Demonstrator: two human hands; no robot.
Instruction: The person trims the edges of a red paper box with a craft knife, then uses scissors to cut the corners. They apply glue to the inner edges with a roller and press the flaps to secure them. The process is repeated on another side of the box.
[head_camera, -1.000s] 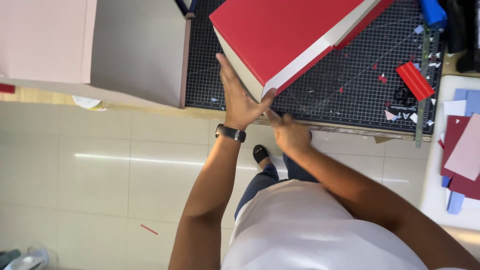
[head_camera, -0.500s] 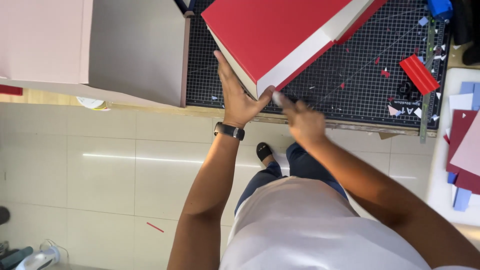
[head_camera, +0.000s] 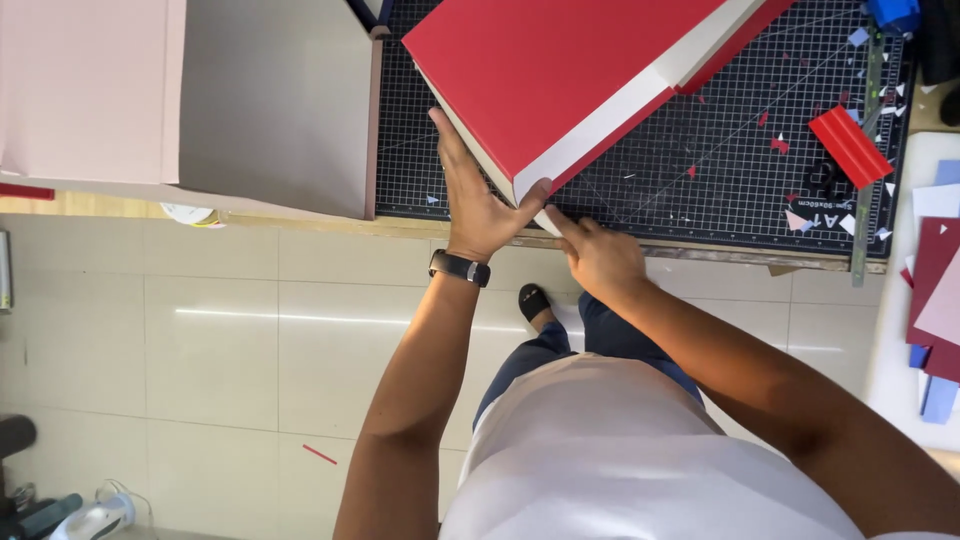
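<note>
On the bench edge, one red box (head_camera: 570, 70) lies tilted over one black cutting mat (head_camera: 700, 190). Left hand (head_camera: 480, 205) fingers wrap its near corner, thumb on top. Right hand (head_camera: 600, 260) fingers loosely curled, index tip touching the corner underside, holding nothing. One red strip (head_camera: 848, 145) well apart.

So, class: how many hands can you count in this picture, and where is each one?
2. The left hand grips the near corner of the big red box over the black cutting mat. The right hand sits just beside it at the mat's front edge, fingers touching the box corner.
</note>
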